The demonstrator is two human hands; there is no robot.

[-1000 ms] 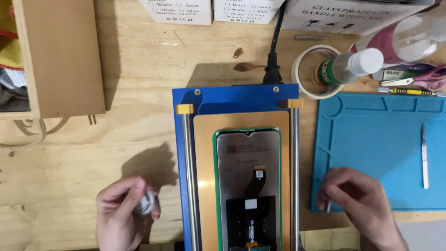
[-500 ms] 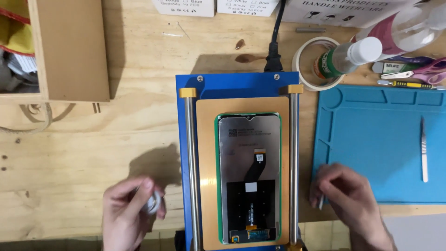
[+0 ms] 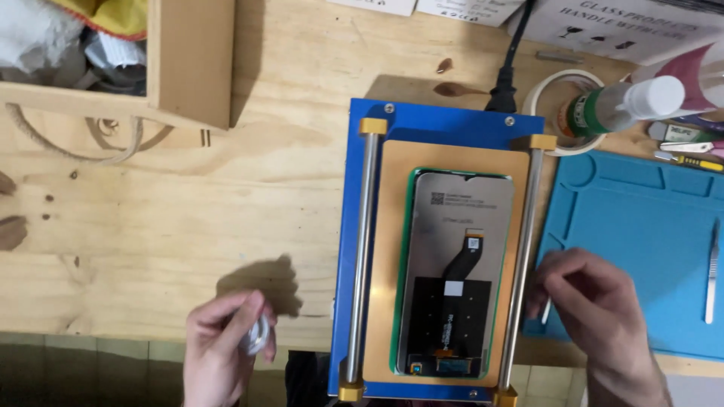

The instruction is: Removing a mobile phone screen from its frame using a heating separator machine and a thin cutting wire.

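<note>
Currently, at the far left of the wooden workbench point(image 3: 188, 218) we note an open wooden box point(image 3: 188, 60). Its compartment holds white crumpled cloth or paper, a yellow item and grey scraps; individual contents cannot be identified further.

Moving right, our left hand point(image 3: 222, 350) sits near the front edge of the bench, well apart from the box. Its fingers are curled shut around a small white object point(image 3: 256, 337), pinched between thumb and fingertips. We cannot tell what the object is.

Next comes the blue fixture point(image 3: 437, 124), a flat base with two steel guide rods point(image 3: 360, 256) running front to back and brass end blocks. On it lies an orange-tan pad point(image 3: 392, 264), and on that pad rests the phone display assembly point(image 3: 456, 271), back side up, with a green border, a black flex cable and a black lower panel. A black power cord point(image 3: 507, 68) plugs into the rear edge of the fixture.

Just beside the right rod, our right hand point(image 3: 596, 309) rests at the left edge of the blue silicone mat point(image 3: 641, 226). Its fingers are loosely curled, and a thin white sliver shows beneath them; whether it is gripped cannot be told.

Behind the mat stands a roll of tape point(image 3: 543, 90), acting as a ring container: a white-capped bottle point(image 3: 626, 105) lies tilted across it. A slim metal tool point(image 3: 711, 271) lies on the mat at far right.
</note>
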